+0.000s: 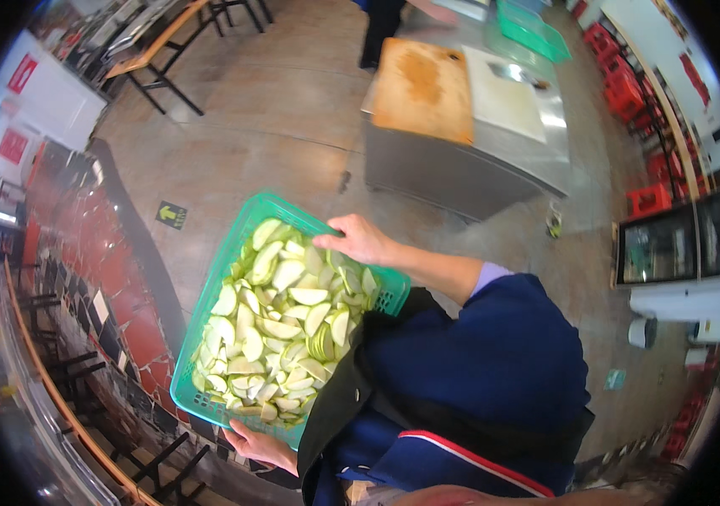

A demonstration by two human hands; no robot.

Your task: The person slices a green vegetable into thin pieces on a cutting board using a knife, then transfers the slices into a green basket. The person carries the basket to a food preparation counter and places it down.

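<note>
A green plastic basket (205,310) full of sliced pale-green vegetable pieces (290,316) is held in front of my body. My right hand (360,240) grips its far rim, with the thumb over the edge. At the opposite side, near the bottom of the view, my left hand (259,443) holds the basket's rim; part of its fingers is hidden under the basket. The slices are half-moon shaped with thin green skin, heaped in the basket. My dark apron and blue sleeve cover the basket's near corner.
A steel worktable (461,177) bears a stained wooden cutting board (423,88), a white board (505,95), a cleaver (515,73) and green baskets (534,31). Another person (380,31) stands beside it. Red stools (622,88) line the right, near a glass-door cabinet (657,250).
</note>
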